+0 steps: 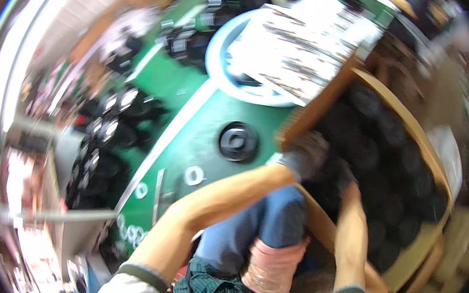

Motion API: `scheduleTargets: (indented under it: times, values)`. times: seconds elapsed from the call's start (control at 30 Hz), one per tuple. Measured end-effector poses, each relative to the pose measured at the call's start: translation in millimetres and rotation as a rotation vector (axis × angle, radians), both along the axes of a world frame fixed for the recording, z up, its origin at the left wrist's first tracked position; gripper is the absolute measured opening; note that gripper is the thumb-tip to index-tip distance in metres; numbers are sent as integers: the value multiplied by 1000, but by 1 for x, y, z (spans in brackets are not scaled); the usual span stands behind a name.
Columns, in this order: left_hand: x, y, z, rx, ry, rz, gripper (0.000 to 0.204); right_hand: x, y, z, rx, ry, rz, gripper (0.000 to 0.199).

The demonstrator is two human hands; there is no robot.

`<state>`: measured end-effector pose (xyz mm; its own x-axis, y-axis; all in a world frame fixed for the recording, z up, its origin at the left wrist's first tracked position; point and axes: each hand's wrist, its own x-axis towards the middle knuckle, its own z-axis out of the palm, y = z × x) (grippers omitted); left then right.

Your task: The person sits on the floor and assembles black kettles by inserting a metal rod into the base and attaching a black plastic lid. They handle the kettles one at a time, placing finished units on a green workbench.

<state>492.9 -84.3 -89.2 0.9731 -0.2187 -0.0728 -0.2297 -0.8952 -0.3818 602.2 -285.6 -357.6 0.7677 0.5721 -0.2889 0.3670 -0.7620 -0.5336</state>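
1. Bright white light floods in from my far left, burning out detail there.
2. A flat white dark-streaked stack (313,46) over the round light-blue tub (215,58) glares and smears with motion blur.
3. Inside the brown cardboard box (314,110), shadow merges the round black pieces (362,151); my left grip (311,152) and right grip (347,176) blur into it.
4. The round black disc (238,142) shows pale highlights and soft edges.
5. Fisheye distortion curves the borders, with coloured fringing along the left rim.
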Motion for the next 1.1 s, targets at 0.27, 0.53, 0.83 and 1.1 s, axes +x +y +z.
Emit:
scheduleTargets:
  times: [0.27, 0.53, 0.83, 1.1]
  values:
    - [-29, -18, 19, -86, 299, 157, 51, 30, -4, 96, -314, 70, -191, 33]
    - [-52, -4, 25, -221, 108, 185, 49, 41, -12, 117, -320, 93, -248, 34]
    - [-77, 16, 92, -739, -47, 12, 46, 44, -21, 138, -25, 221, -458, 35]
    - [-118, -4, 145, -1013, -228, -7, 68, -18, -38, 199, 799, 821, -902, 36]
